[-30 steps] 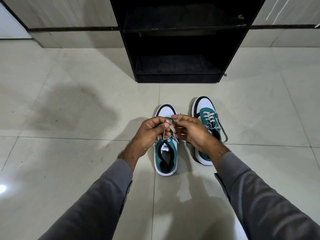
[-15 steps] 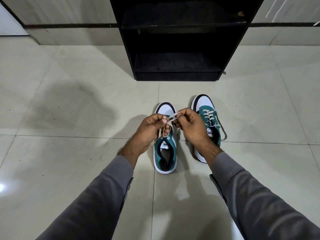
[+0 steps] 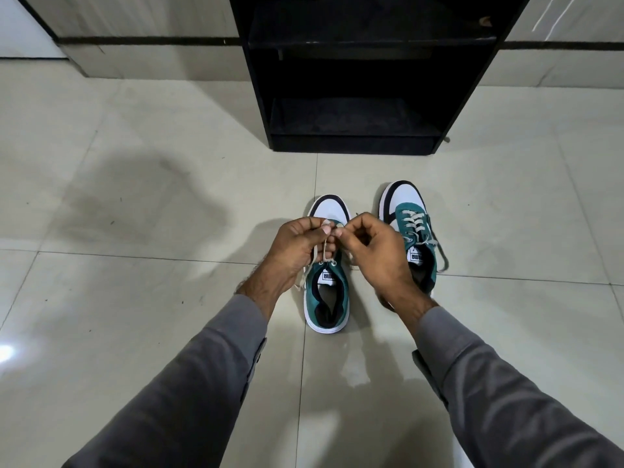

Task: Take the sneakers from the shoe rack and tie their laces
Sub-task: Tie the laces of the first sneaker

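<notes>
Two teal, white and black sneakers stand side by side on the tiled floor, toes pointing at the rack. Over the left sneaker [image 3: 327,298] my left hand [image 3: 297,246] and my right hand [image 3: 374,251] meet, each pinching part of its pale lace [image 3: 320,256]. The lace runs taut from my fingertips down to the top eyelets, and one loose end trails off the shoe's left side. My hands hide the shoe's lacing. The right sneaker [image 3: 410,224] lies partly behind my right hand, its lace ends loose on the floor.
A black shoe rack [image 3: 354,130] with bare shelves stands just beyond the sneakers against the tiled wall. Pale floor tiles [image 3: 135,231] spread to both sides. My grey sleeves fill the lower part of the view.
My hands have stayed over the left sneaker, working its lace. The fingertips have shifted slightly and the lace now runs straight down from my left hand.
</notes>
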